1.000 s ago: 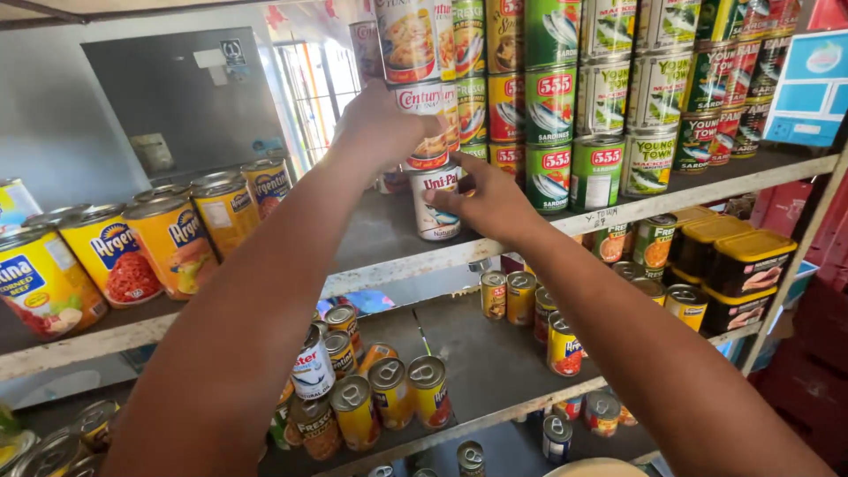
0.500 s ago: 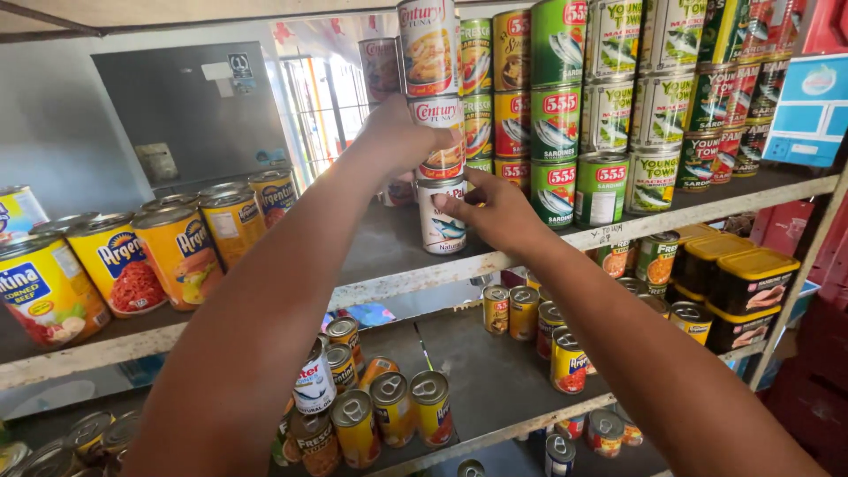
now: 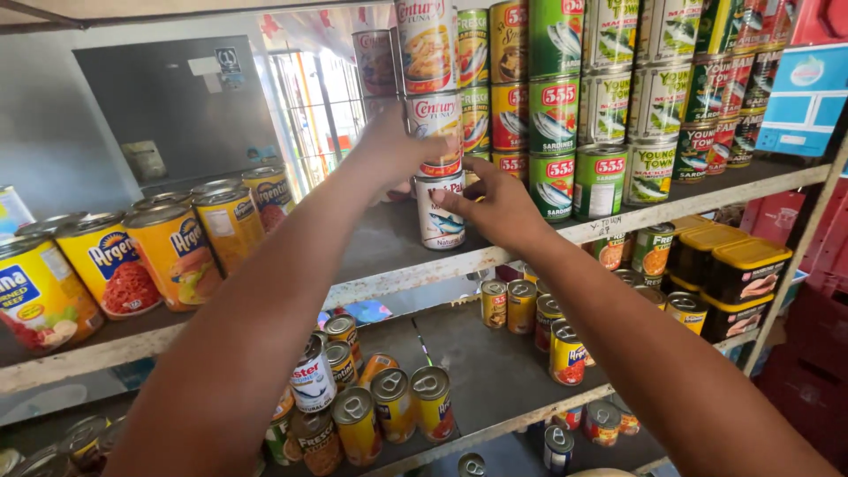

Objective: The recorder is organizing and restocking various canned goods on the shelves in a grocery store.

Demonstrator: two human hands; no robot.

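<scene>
A stack of three cans stands on the upper shelf (image 3: 636,216): a white fish can (image 3: 437,221) at the bottom, a red-and-white tuna can (image 3: 435,132) on it, and a taller can (image 3: 426,44) on top. My left hand (image 3: 389,146) wraps the left side of the middle red-and-white can. My right hand (image 3: 490,208) holds the right side of the white bottom can, with its thumb across the front. Both arms reach up from the lower edge of the view.
Green and red fish cans (image 3: 565,115) are stacked several high right of the pile. Yellow corned beef cans (image 3: 177,252) line the shelf at left. Small cans (image 3: 389,402) lie on the lower shelf, with black-and-yellow tins (image 3: 746,269) at right.
Both hands stay on the same can stack. The view has shifted slightly, so the stack now sits a little lower and more central.
</scene>
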